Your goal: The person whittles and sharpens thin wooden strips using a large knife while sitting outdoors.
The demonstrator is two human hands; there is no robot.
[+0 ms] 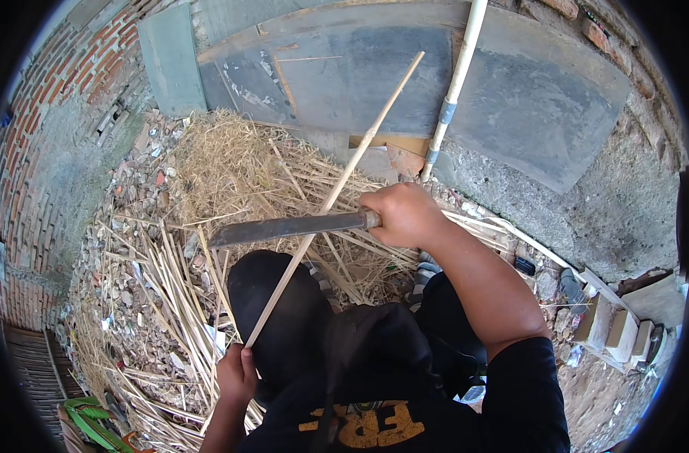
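Pale, jointed stick (331, 199) gripped lower left by left hand (237, 373); dark machete (280, 229) clutched by right hand (405, 214), handle (371, 219) mostly hidden.

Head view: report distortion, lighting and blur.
Head view: fisheye curvature bows the brick wall toward the black rim; in the head view, light is soft, without hard-edged shadows on the grey panels; in the head view, the machete and pale stick show little motion blur.
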